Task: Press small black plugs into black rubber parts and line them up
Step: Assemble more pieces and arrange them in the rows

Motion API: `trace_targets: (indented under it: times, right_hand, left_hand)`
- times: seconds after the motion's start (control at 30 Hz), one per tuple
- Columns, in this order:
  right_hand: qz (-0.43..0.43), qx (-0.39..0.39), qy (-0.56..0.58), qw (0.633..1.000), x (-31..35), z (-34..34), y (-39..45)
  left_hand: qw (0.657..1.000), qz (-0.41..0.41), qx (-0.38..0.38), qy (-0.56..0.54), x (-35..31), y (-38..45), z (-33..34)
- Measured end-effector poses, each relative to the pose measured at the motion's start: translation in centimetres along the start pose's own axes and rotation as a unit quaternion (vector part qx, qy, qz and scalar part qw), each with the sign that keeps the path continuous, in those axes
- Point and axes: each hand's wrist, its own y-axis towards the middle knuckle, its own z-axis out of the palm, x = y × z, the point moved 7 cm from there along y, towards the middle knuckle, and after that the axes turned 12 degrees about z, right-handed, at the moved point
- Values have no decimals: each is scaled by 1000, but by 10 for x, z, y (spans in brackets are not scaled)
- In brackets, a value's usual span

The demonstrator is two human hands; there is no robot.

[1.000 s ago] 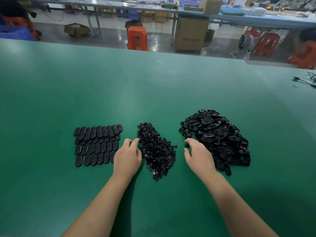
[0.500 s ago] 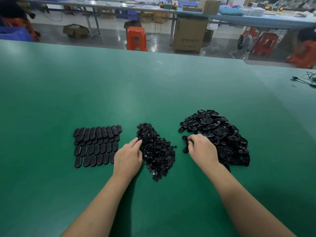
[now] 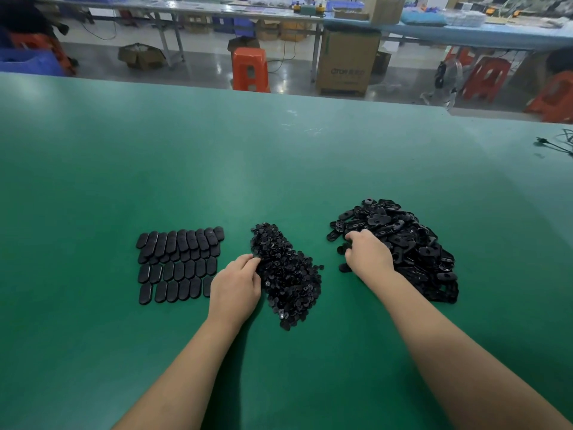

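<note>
A heap of small black plugs [image 3: 286, 274] lies in the middle of the green table [image 3: 279, 169]. A bigger heap of black oval rubber parts [image 3: 409, 243] lies to its right. Finished oval parts [image 3: 178, 262] are lined up in rows at the left. My left hand [image 3: 237, 285] rests at the left edge of the plug heap, its fingertips curled into the plugs. My right hand [image 3: 367, 254] lies on the left edge of the rubber parts heap, fingers curled down onto a part there. What either hand holds is hidden under the fingers.
The table's far edge [image 3: 310, 97] runs across the upper view. Beyond it stand an orange stool [image 3: 251, 69], a cardboard box [image 3: 347, 60] and other workbenches. A black cable [image 3: 555, 145] lies at the table's right edge.
My right hand has moved up and right into the rubber parts heap and curled its fingers there. My left hand's fingers have dug into the edge of the plug heap.
</note>
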Motion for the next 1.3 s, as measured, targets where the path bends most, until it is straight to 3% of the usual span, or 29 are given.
trace_targets:
  times: [0.23, 0.37, 0.47, 0.63, 1.07, 1.3]
  right_hand:
    - [-8, -31, 235, 972, 3, -19, -4]
    - [1, -11, 394, 919, 2, -21, -21]
    - [14, 48, 499, 865, -1, -5, -39]
    - [27, 101, 601, 793, -5, 26, -68]
    - [27, 45, 541, 839, -8, 50, -85]
    - [33, 44, 547, 836, -10, 52, -85]
  left_hand:
    - [1000, -19, 1, -7, 4, -2, 2]
    - [1000, -29, 8, -1, 6, -2, 5]
    - [999, -31, 19, 12, 8, 0, 9]
    - [999, -47, 22, -3, 9, -2, 9]
    - [989, -138, 18, -49, 23, 1, 7]
    - [987, -148, 18, -55, 25, 0, 8]
